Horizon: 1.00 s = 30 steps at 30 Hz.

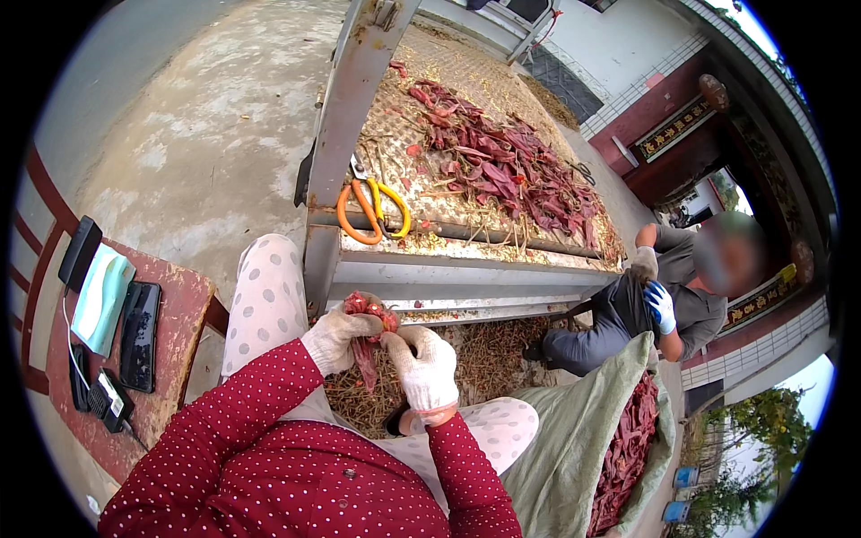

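Observation:
Both my hands wear white knit gloves and meet in front of me over my lap. My left hand (336,339) grips a bunch of dried red chili peppers (369,316) from the left. My right hand (424,363) pinches the same bunch from the right, and one long pepper hangs down between my hands. Below them a heap of brown cut stems (484,354) lies on the ground. My sleeves are red with white dots.
A metal cart bed (421,85) ahead holds a pile of dried red chilies (507,166) and orange-handled scissors (369,208). A green sack (574,439) of chilies stands at my right. Another person (664,300) crouches beyond it. A red wooden chair (175,314) at my left carries phones and a teal case.

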Tool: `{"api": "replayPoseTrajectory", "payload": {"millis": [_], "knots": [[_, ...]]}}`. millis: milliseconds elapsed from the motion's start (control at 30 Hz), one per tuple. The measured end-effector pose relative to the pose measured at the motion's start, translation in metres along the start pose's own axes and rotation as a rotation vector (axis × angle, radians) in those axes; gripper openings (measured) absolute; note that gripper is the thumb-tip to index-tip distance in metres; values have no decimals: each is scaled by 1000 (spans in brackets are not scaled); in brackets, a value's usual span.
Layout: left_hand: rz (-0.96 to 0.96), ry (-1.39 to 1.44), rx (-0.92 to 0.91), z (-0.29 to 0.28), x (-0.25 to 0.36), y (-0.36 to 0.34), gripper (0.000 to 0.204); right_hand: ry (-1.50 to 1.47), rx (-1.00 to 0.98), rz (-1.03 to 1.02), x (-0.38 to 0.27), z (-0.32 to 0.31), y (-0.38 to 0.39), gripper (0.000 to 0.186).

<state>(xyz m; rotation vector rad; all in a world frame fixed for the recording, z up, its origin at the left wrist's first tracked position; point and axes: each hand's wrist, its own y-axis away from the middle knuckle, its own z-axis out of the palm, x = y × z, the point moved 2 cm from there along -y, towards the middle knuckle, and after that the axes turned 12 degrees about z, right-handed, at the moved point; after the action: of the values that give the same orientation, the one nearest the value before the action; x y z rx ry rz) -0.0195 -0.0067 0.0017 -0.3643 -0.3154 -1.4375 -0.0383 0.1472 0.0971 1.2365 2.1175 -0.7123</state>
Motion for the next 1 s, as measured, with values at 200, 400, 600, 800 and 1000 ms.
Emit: {"api": "replayPoseTrajectory", "payload": {"millis": [200,400,600,800,1000], "knots": [[-37,-35,-64,-4,-3,0,29,-270,-2,145,-11,-10,-16,26],[-34,-46,-7,0,1,1,35,-399,-189,186,-7,-10,-25,29],[-88,39,5,11,-2,4,30,-94,99,-102,-7,-4,-17,23],[-74,5,-2,6,-3,5,39,-21,89,-221,-23,-13,-19,20],[-142,-63,-53,11,1,5,34,203,11,-403,-24,-26,-25,26]]}}
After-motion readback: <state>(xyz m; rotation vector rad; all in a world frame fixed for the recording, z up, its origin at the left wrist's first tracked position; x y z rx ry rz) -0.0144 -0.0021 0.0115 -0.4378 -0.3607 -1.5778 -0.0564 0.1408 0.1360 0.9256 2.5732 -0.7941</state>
